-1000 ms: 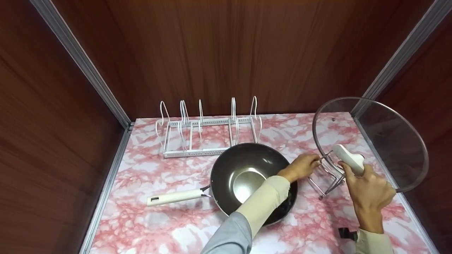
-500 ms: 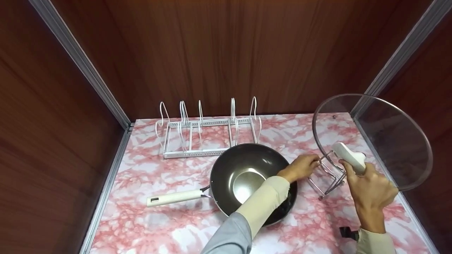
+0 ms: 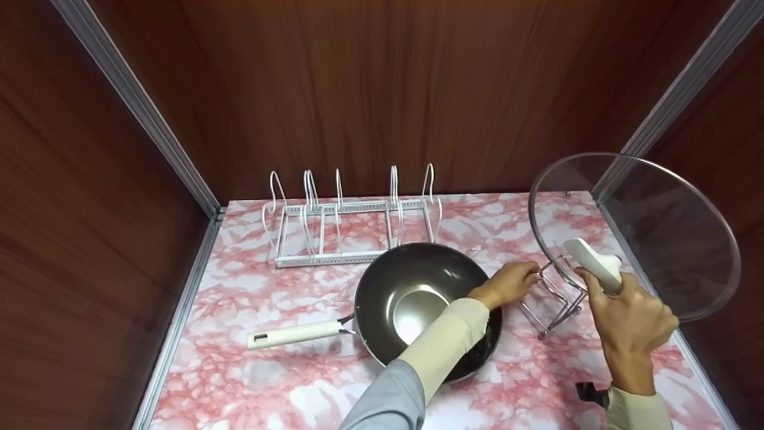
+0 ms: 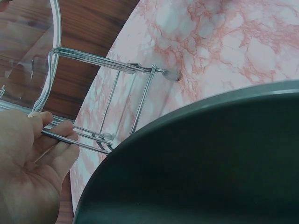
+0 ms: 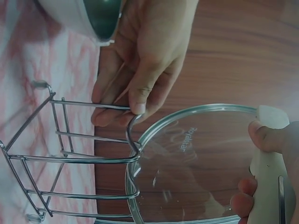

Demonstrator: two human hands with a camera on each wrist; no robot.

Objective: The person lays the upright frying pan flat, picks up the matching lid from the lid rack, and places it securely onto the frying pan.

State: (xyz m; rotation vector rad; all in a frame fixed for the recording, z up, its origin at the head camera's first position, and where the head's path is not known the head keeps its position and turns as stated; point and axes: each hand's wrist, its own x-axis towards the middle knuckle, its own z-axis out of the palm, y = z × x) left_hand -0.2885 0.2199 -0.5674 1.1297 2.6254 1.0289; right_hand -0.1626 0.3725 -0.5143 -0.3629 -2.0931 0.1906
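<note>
Right fingers [image 5: 264, 137] wrapped round lid handle [image 5: 270, 186], glass lid [image 3: 634, 237] tilted just past them. Left fingers [image 5: 139, 95] pinched wire rack [image 5: 74, 160]; tbh, loose pinch could've let lid's weight tip it.

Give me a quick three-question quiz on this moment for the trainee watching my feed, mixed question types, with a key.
1. In the head view, does the handle of the wok stick out to the left or the right of the pan?
2. True or false: the right hand grips the glass lid by its white grip.
3. What is the left hand holding?
A) the white rack
B) the wire stand
C) the wok's handle

Key: 1. Left. 2. True. 3. B; the right wrist view shows the pinch best.
</note>
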